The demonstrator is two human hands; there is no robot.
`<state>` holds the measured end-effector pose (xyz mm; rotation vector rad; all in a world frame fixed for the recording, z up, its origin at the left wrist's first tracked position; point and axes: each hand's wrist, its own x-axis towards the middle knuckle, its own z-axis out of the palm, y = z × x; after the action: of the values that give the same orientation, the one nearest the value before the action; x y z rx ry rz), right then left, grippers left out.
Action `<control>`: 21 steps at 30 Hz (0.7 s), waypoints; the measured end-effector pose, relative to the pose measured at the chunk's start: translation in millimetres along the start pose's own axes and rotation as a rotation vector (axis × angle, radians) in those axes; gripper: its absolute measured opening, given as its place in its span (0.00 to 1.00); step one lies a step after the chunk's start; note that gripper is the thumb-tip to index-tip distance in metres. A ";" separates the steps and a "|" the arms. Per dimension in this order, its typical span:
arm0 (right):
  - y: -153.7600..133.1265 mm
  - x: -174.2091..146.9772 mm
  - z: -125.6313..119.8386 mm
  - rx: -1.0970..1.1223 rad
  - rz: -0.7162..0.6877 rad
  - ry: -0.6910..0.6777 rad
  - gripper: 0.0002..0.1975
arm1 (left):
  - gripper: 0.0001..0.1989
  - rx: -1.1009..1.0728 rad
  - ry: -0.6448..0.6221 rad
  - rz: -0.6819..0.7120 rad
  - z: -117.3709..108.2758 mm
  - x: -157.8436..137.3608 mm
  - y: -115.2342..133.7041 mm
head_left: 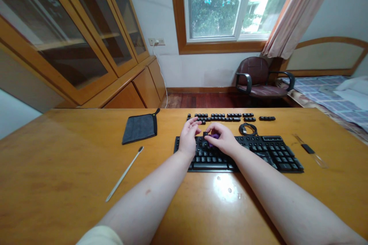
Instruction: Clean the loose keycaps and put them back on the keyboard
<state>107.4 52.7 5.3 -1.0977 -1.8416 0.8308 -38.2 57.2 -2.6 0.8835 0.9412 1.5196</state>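
A black computer keyboard point(212, 159) lies on the desk in front of me, its upper rows partly stripped of keycaps. Over its left part, my left hand point(189, 138) is held with fingers loosely extended and apart. My right hand point(223, 140) is closed in a pinch, with a black keycap point(205, 134) at its fingertips. Something small and purple point(213, 138) shows beneath the right fingers; its kind is hard to make out. Loose keycaps point(234, 117) are lined up in rows behind the keyboard.
A coiled black cable point(247, 129) sits behind the keyboard. On the left are a folded grey cloth point(140, 128) and a white toothbrush point(124, 175). A keycap puller point(308, 148) lies right of the keyboard. Past the desk stands an office chair point(255, 74).
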 end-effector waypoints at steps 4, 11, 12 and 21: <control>-9.6 -0.9 2.6 -0.140 -0.035 -0.128 0.08 | 0.12 -0.097 0.146 -0.045 -1.3 3.1 0.7; -9.3 -2.1 6.0 -0.290 -0.070 -0.264 0.09 | 0.11 -0.217 0.266 -0.084 -1.2 6.5 2.3; -7.5 -1.6 4.6 -0.292 -0.070 -0.289 0.09 | 0.11 -0.225 0.271 -0.089 -1.0 6.7 2.3; 0.7 3.0 -5.7 -0.304 0.017 -0.384 0.08 | 0.11 -0.199 0.257 -0.086 0.0 5.3 2.0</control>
<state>111.8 56.4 8.1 -1.2031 -2.3412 0.8322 -39.7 62.3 -0.5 0.5080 0.9774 1.6450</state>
